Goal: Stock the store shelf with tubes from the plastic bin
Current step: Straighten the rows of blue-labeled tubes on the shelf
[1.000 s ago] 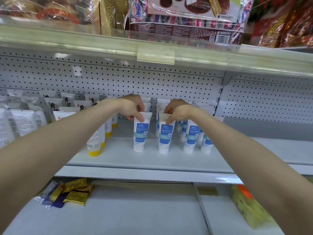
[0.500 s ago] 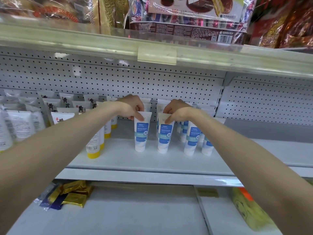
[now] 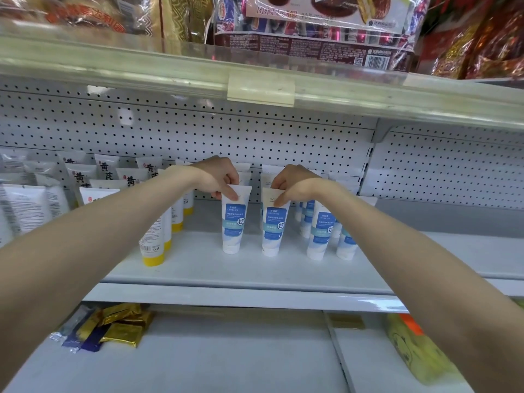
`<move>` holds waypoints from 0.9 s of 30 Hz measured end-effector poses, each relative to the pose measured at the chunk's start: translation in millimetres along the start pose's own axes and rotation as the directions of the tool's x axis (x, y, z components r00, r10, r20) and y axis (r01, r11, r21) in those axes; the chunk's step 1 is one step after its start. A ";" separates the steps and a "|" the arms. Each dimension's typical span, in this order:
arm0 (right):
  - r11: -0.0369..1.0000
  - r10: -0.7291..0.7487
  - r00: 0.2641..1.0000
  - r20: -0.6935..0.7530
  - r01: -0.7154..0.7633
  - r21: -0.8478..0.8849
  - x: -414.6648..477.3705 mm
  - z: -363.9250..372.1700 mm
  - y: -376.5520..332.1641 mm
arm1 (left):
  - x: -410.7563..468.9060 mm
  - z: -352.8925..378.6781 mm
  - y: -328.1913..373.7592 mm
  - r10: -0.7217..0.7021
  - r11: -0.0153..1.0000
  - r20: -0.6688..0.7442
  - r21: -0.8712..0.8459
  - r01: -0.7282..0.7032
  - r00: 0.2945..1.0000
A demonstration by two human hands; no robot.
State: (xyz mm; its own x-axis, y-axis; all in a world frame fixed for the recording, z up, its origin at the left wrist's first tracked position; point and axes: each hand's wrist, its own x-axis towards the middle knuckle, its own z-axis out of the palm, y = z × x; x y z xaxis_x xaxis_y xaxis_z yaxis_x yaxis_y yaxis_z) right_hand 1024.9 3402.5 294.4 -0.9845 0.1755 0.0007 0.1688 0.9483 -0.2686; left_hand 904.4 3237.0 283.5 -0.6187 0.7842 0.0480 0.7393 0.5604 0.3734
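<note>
Hands (image 3: 218, 180) (image 3: 293, 182) pinch 2 tubes (image 3: 235, 222) (image 3: 273, 226) on shelf (image 3: 226, 272).

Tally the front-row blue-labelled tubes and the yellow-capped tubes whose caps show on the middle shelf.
White plastic tubes with blue labels, front row: 4
White plastic tubes with yellow caps: 4
Total: 8

The tubes (image 3: 234, 222) at centre look like smooth, faintly glossy plastic, the shelf (image 3: 255, 272) and perforated back panel (image 3: 198, 131) like satin-painted metal, the packets (image 3: 122, 334) at lower left like shiny gold foil, and the wrappers (image 3: 312, 24) along the top like crinkled clear film.
</note>
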 end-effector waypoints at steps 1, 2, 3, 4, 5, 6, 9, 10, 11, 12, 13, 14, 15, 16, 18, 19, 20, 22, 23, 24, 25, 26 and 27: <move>1.000 -0.001 1.000 -0.001 0.001 -0.001 0.2 -0.1 0.2 | -0.1 -0.1 0.4 0.001 1.000 0.002 -0.001 -0.001 1.000; 1.000 -0.002 1.000 -0.001 0.002 -0.002 0.2 -0.2 0.4 | -0.1 0.0 0.5 0.002 1.000 0.003 -0.002 -0.002 1.000; 1.000 -0.003 1.000 0.000 0.003 -0.002 0.2 -0.4 0.5 | -0.2 0.0 0.2 0.002 1.000 0.004 -0.001 -0.002 1.000; 1.000 -0.004 1.000 0.001 0.004 -0.004 0.2 -0.6 0.6 | -0.1 -0.1 -0.3 0.001 1.000 0.005 0.001 -0.001 1.000; 1.000 -0.007 1.000 0.004 0.007 -0.012 0.0 -0.8 0.6 | 0.0 -0.3 -1.1 -0.001 1.000 0.005 0.000 0.001 1.000; 1.000 -0.010 1.000 0.007 0.011 -0.023 -0.1 -1.1 0.4 | 0.2 -0.4 -2.0 -0.002 1.000 0.004 -0.003 0.002 1.000; 0.999 -0.015 1.000 0.010 0.015 -0.035 -0.2 -1.6 0.0 | -0.1 -0.8 -3.4 -0.002 1.000 0.003 -0.011 0.002 1.000; 0.999 -0.015 1.000 0.011 0.015 -0.031 -0.1 -1.7 -0.1 | -0.4 -0.8 -3.6 -0.002 1.000 0.003 -0.013 0.002 1.000; 1.000 -0.014 1.000 0.012 0.014 -0.025 0.0 -1.7 -0.2 | -0.7 -1.0 -3.5 -0.002 1.000 0.004 -0.015 0.002 1.000; 1.000 -0.013 1.000 0.013 0.014 -0.022 0.2 -1.6 -0.2 | -1.0 -1.1 -3.4 -0.003 1.000 0.005 -0.015 0.003 1.000; 1.000 -0.013 1.000 0.014 0.014 -0.023 0.4 -1.6 -0.4 | -1.2 -1.3 -3.6 -0.005 1.000 0.007 -0.013 0.005 1.000; 1.000 -0.014 1.000 0.016 0.014 -0.027 0.5 -1.6 -0.7 | -1.3 -1.4 -3.8 -0.007 1.000 0.008 -0.012 0.007 1.000; 0.999 -0.014 1.000 0.018 0.015 -0.030 0.4 -1.8 -0.8 | -1.2 -1.5 -4.1 -0.009 1.000 0.008 -0.011 0.009 1.000; 0.999 -0.014 1.000 0.019 0.015 -0.030 0.5 -1.9 -1.1 | -1.2 -1.4 -4.2 -0.010 1.000 0.009 -0.009 0.010 1.000; 0.999 -0.015 1.000 0.019 0.016 -0.031 0.9 -1.9 -1.5 | -1.5 -1.3 -3.9 -0.009 1.000 0.008 -0.004 0.009 1.000; 0.999 -0.015 1.000 0.019 0.016 -0.031 0.8 -1.7 -1.6 | -1.8 -1.2 -3.4 -0.008 1.000 0.008 -0.004 0.009 1.000; 0.999 -0.016 1.000 0.017 0.016 -0.029 0.8 -1.5 -1.7 | -1.9 -1.2 -3.1 -0.010 1.000 0.008 -0.006 0.010 1.000; 0.999 -0.019 1.000 0.015 0.019 -0.026 1.4 -0.7 -1.9 | -2.6 -1.6 -2.8 -0.013 1.000 0.007 -0.012 0.013 1.000; 0.999 -0.021 1.000 0.016 0.022 -0.027 1.5 -0.3 -2.0 | -3.0 -1.7 -2.8 -0.015 1.000 0.007 -0.013 0.015 1.000; 0.999 -0.022 1.000 0.017 0.022 -0.028 1.5 -0.2 -2.2 | -3.2 -1.9 -2.7 -0.016 1.000 0.008 -0.013 0.016 1.000; 0.999 -0.022 1.000 0.017 0.023 -0.028 1.7 0.0 -2.4 | -3.4 -2.0 -2.8 -0.017 1.000 0.010 -0.012 0.017 1.000; 0.999 -0.023 1.000 0.014 0.023 -0.026 2.4 0.4 -2.5 | -3.6 -2.1 -2.9 -0.018 1.000 0.013 -0.012 0.018 1.000; 0.999 -0.025 1.000 0.013 0.025 -0.025 2.9 0.8 -2.9 | -3.9 -2.0 -2.8 -0.018 1.000 0.014 -0.013 0.018 1.000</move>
State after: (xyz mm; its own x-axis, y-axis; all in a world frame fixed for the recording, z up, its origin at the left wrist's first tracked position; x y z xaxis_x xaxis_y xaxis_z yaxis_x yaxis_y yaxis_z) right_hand 1021.5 3400.1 294.5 -0.9889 0.1487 -0.0048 0.1454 0.9588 -0.2441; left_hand 904.2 3231.9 284.1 -0.6284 0.7774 0.0285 0.7241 0.5712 0.3865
